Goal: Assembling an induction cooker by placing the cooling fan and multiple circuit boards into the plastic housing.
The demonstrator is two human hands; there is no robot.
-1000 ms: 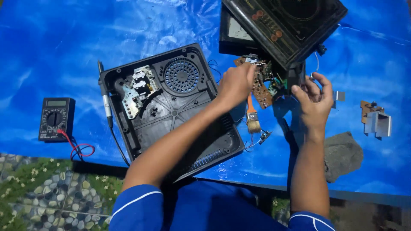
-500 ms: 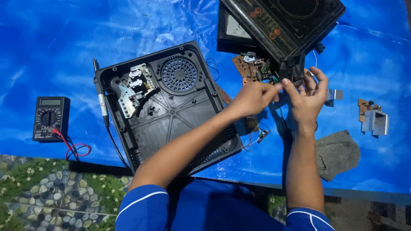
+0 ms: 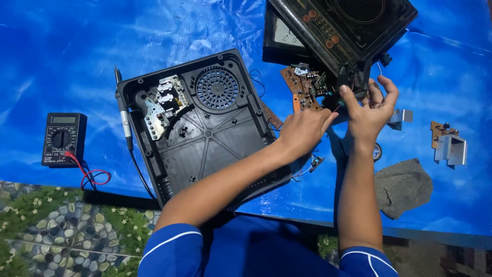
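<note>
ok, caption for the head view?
Both hands meet at a brown circuit board beside an opened black cooker base on blue tarp.

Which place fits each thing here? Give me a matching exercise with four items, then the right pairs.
Things:
1. multimeter
2. grey sponge
3. open black base
4. brown circuit board

Places:
A. right of the right hand, near the tarp's lower edge
B. far left on the blue tarp
C. just above the left hand
D. middle, fan grille facing up

Pairs: 1-B, 2-A, 3-D, 4-C
</note>
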